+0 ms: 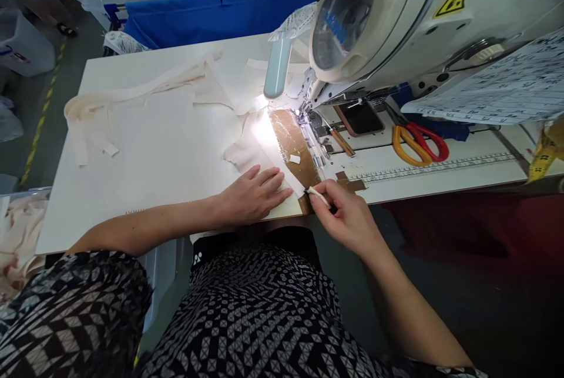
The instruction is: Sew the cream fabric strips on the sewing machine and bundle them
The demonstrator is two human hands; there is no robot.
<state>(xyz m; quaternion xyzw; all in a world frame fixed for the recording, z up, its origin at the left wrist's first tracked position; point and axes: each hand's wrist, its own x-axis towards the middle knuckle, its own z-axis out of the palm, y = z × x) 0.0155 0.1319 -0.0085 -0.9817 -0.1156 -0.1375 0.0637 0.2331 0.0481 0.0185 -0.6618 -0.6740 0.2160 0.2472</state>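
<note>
My left hand (258, 194) lies flat with its fingers stretched out on a pale cloth piece (247, 151) at the front of the table. To its right, my right hand (339, 207) is closed on a small white item (318, 194) with a dark tip, which meets the cloth's front corner. The cloth runs back toward the lit needle area of a sewing machine (304, 110). Beside the cloth is a brown taped plate (293, 137) with a small white scrap (295, 159) on it.
More pale cloth (145, 93) stretches across the white table (154, 154). Right of the needle lie a wooden-handled tool (342, 141), a phone (361, 117), and scissors (412, 146) with orange and red handles. Patterned paper (497, 87) overhangs the right side. A blue cloth (211, 10) hangs behind.
</note>
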